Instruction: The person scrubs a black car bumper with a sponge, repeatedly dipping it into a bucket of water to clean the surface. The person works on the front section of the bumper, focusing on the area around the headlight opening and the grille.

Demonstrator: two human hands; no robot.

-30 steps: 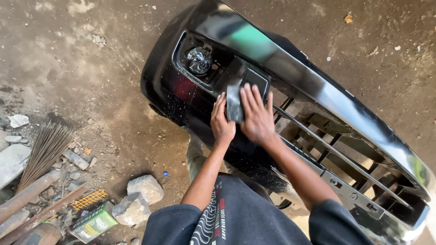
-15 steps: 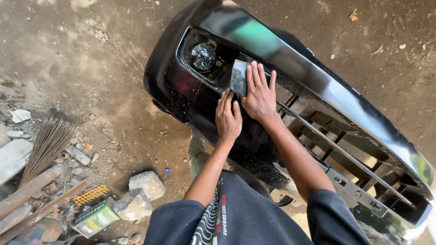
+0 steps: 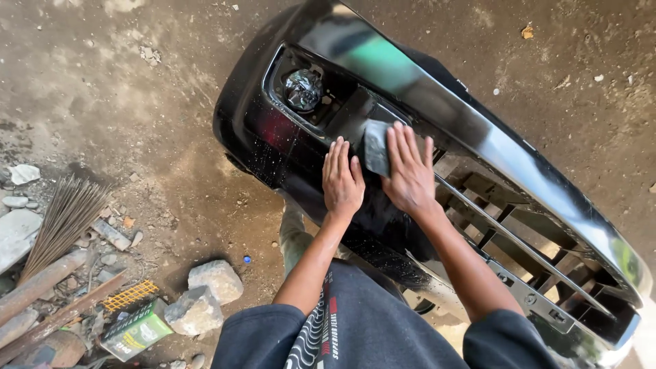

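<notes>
A glossy black plastic car bumper (image 3: 437, 102) lies on the ground in front of the person, its long axis running from the rounded corner up and to the left of the hands down to the far end low on their right. The left hand (image 3: 342, 181) lies flat and open on the wet black face, fingers together, gripping nothing. Just to its right, the right hand (image 3: 410, 171) presses a small dark grey rectangular sanding sheet (image 3: 376, 147) against the bumper under spread fingers; it looks like abrasive paper, though the view is too dim to be sure. Above the left hand sits a round fog lamp (image 3: 303, 89) in its recess. Right of the right hand the open grille slats (image 3: 519, 239) run along the bumper. The surface is bare packed dirt (image 3: 137, 102). Well left of the hands lie a bundle of broom sticks (image 3: 65, 215), two grey stones (image 3: 205, 294) and a green box (image 3: 137, 331).
</notes>
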